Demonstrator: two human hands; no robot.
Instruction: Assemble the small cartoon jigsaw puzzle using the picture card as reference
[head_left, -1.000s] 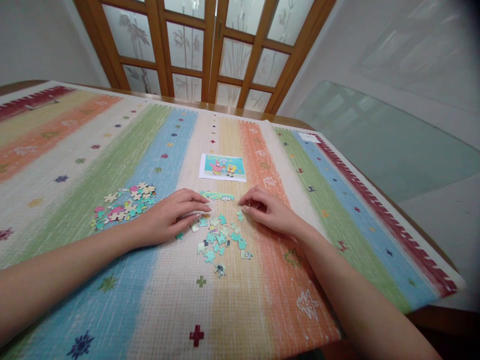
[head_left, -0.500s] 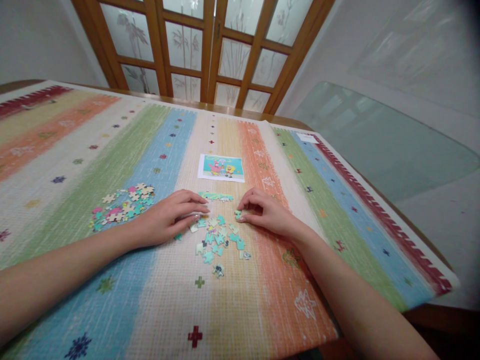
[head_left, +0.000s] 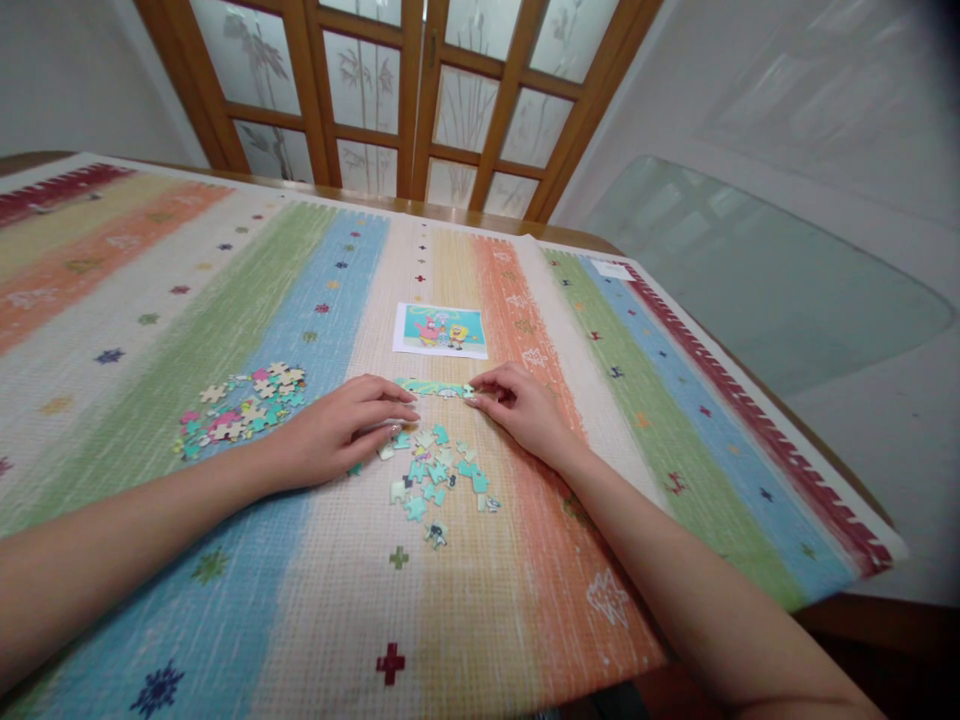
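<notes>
Between my hands lies a narrow joined strip of teal puzzle pieces [head_left: 431,387]. My right hand [head_left: 521,408] pinches a small puzzle piece [head_left: 469,392] at the strip's right end. Resting on the cloth, my left hand [head_left: 356,425] has its fingers stretched out and apart, their tips near the strip's left end. Just below the strip is a loose scatter of mostly teal and pale puzzle pieces [head_left: 435,470]. A bigger pile of mixed pieces [head_left: 244,410], pink, cream and teal, lies beyond my left forearm.
A printed cartoon picture [head_left: 441,331] lies flat behind the strip. The striped tablecloth [head_left: 337,610] covers the table, with a small white paper [head_left: 612,270] near its far right edge. Wooden doors with glass panes [head_left: 416,120] stand behind the table.
My right hand has moved away from me and slightly left, carrying the puzzle piece from beside the scatter to the strip's right end. My left hand has barely moved.
</notes>
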